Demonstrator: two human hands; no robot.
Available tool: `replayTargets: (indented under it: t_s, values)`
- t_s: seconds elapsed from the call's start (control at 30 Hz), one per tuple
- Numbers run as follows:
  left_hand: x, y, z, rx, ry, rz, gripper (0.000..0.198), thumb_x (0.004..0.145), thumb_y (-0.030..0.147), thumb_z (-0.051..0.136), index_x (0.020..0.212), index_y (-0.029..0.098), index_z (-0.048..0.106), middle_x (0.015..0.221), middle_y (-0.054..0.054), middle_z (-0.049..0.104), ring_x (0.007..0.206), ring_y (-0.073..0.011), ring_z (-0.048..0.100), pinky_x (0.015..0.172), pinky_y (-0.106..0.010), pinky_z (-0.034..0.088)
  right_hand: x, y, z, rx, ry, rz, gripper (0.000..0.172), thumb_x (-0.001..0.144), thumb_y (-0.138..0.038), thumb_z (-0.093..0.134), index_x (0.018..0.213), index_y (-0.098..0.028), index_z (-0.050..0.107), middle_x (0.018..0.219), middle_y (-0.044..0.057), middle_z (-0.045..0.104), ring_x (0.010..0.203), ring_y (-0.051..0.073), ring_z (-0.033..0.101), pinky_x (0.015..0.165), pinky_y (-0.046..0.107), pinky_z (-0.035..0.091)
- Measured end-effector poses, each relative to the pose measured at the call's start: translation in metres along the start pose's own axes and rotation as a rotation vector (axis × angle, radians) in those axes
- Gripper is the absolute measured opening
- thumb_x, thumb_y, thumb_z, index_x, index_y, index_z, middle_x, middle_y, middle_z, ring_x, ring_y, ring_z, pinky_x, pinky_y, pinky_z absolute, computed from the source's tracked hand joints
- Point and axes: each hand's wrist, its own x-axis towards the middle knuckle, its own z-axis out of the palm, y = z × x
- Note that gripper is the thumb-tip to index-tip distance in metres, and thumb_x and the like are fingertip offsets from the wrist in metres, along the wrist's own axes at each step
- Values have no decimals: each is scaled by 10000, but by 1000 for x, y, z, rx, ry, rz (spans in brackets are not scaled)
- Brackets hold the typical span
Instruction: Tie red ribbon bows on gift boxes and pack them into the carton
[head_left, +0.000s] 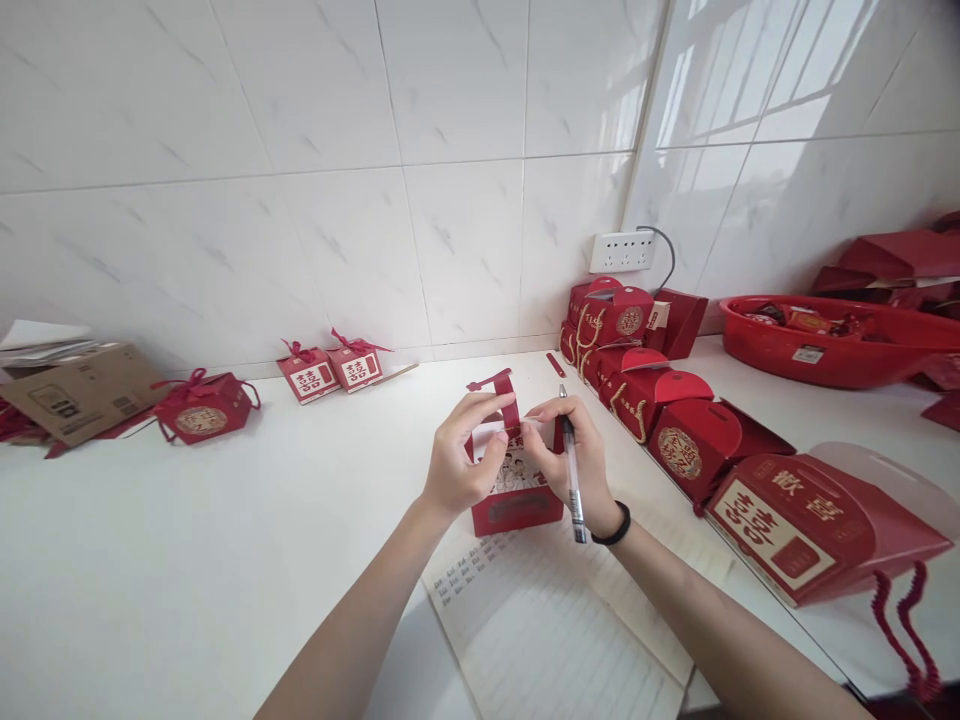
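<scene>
A small red-and-white gift box (519, 512) with cartoon figures on its front stands before me at the upper edge of an open lined notebook (555, 620). My left hand (463, 455) pinches the top of the box beside a red ribbon (501, 382) that sticks up from it. From the other side, the fingertips of my right hand (577, 450) press on the same top edge. That hand also keeps a clear-barrelled pen (574, 480) tucked between its fingers, pointing down. My fingers partly cover the box's upper part.
Several red gift boxes (679, 450) line the right side, with a red basin (810, 350) of small packets behind them. Two small red boxes (309, 375) and a ribboned box (204, 410) stand at left, near brown cardboard (97, 390). A tiled wall (465, 250) closes the back.
</scene>
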Motion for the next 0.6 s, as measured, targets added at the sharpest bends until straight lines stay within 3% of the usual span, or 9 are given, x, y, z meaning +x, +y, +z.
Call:
replayTargets:
  t_s: [0.13, 0.33, 0.43, 0.5, 0.6]
  values:
    - [1, -2, 1, -14, 11, -56, 323, 775, 96, 518, 1064, 187, 630, 1011, -58, 617, 931, -150, 587, 826, -283, 511, 0, 4, 0, -12, 3, 13, 144, 799, -219, 592, 800, -209, 448, 753, -17, 579, 642, 133, 539, 597, 254, 428]
    - [7, 1, 1, -74, -24, -271, 259, 756, 106, 512, 969, 177, 641, 866, -33, 644, 823, -140, 609, 731, -257, 510, 1, 8, 0, 18, -20, 73, 253, 799, -222, 574, 734, -219, 330, 746, -25, 576, 618, 123, 510, 585, 249, 411]
    - [9, 4, 1, -61, -4, -292, 226, 746, 112, 518, 934, 173, 627, 821, -24, 628, 790, -134, 598, 712, -246, 492, 2, 9, 1, 15, -27, 74, 263, 807, -236, 569, 726, -219, 320, 758, -19, 575, 631, 126, 513, 590, 252, 409]
    - [5, 3, 1, -64, 29, -306, 244, 757, 135, 534, 988, 183, 597, 835, -24, 622, 825, -141, 591, 742, -252, 480, 2, 9, 1, 16, -31, 66, 261, 812, -245, 569, 729, -219, 323, 757, -17, 569, 637, 128, 514, 598, 257, 409]
    - [-12, -6, 2, -196, 43, -381, 426, 787, 197, 541, 1200, 231, 443, 912, -22, 615, 777, -134, 586, 684, -251, 478, 3, 8, 0, 43, -44, 57, 249, 823, -256, 566, 741, -218, 334, 751, -16, 564, 644, 131, 518, 614, 266, 414]
